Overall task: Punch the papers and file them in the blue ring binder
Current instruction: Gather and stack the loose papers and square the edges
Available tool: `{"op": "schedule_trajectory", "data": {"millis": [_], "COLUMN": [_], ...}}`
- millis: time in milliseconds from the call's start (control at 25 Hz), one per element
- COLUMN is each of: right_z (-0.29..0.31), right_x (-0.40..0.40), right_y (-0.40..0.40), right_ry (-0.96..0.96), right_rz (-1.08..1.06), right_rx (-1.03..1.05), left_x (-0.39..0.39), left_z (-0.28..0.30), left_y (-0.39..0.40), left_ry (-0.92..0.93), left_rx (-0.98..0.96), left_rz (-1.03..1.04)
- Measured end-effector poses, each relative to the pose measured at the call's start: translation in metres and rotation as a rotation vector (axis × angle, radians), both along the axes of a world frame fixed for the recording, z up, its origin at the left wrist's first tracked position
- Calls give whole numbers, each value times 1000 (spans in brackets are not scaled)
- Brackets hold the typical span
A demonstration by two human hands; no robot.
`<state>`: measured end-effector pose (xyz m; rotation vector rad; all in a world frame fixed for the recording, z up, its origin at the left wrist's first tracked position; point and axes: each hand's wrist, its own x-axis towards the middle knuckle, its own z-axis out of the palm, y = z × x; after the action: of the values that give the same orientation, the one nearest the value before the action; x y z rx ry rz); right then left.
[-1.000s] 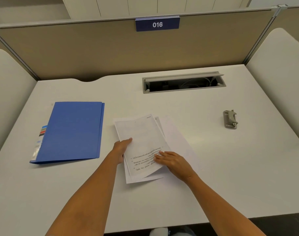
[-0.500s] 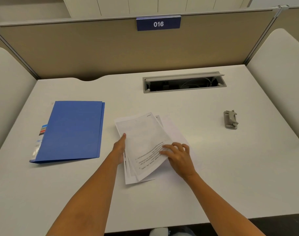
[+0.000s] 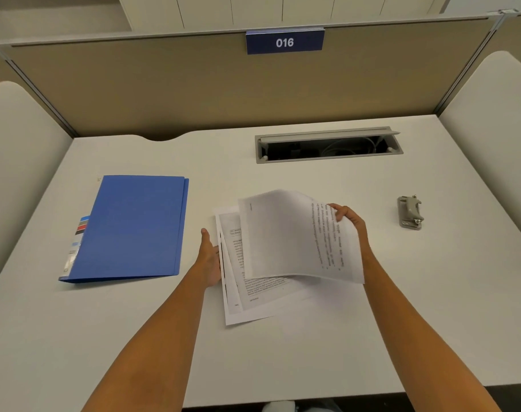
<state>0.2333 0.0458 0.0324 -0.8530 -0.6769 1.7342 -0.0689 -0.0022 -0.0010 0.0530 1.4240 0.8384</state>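
1. Lifted since half a second ago: top printed white sheet (image 3: 295,236), now raised and curling off the fanned stack of printed white papers (image 3: 244,289), turned toward the grey metal hole punch (image 3: 410,214).
2. Pinched at its far right edge by right hand (image 3: 350,221), thumb on top.
3. Left hand (image 3: 209,257) flat, fingers straight, steadying the stack's left edge.
4. Best gathered and squared first, edges aligned, then carried right to the punch.
5. Blue plastic ring binder (image 3: 128,230) closed, well left on the white desk (image 3: 283,352).
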Motion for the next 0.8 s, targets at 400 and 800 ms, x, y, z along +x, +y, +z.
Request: {"op": "schedule_trajectory", "data": {"millis": [400,800], "right_z": [-19,2], "right_x": [10,-15], "right_y": [27,68], "right_ry": [-252,-1332], "right_rz": [455,397], "right_rx": [-34,462], "left_x": [-12,-4], "left_z": [-1,-2], "left_y": [7,9], "left_ry": [-20,312], "left_rx": [-22,-9], "left_rz": [-118,-542]}}
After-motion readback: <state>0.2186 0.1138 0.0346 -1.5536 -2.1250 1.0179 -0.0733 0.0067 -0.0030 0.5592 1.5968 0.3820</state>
